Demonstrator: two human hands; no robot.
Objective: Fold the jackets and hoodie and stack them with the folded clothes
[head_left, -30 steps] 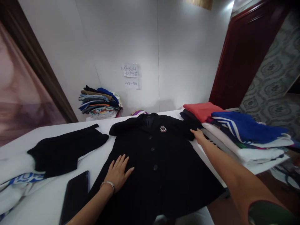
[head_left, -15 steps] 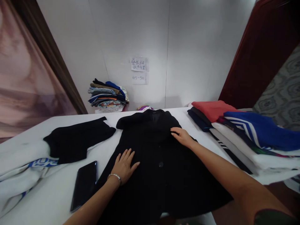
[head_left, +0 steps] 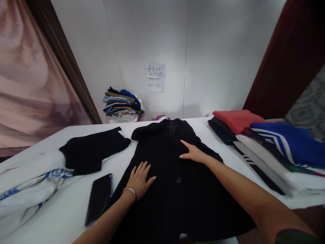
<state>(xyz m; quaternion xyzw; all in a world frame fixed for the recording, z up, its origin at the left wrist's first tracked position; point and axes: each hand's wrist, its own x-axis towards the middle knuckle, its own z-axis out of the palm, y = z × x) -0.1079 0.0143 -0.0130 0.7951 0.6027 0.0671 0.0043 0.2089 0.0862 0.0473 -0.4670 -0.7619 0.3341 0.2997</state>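
Observation:
A black coat (head_left: 165, 166) lies spread out on the white table, its collar at the far side and a dark button down its front. Flat on the coat's left half rests my left hand (head_left: 139, 178), fingers spread, a bracelet on the wrist. My right hand (head_left: 193, 151) is over the upper right chest of the coat, thumb and index finger apart, its other fingers partly hidden; nothing shows in its grasp. Beside my left forearm lies a dark phone (head_left: 99, 198).
Left of the coat is a black and white garment (head_left: 91, 150) with blue lettering. Folded clothes (head_left: 264, 152) are piled along the right side. Another clothes stack (head_left: 123, 105) stands at the back, near paper notes (head_left: 156, 78) on the wall (head_left: 215, 57).
My right hand has shifted from the coat's right edge inward over its chest, and its thumb and index finger have spread. My left hand stays on the coat. The view has turned slightly left.

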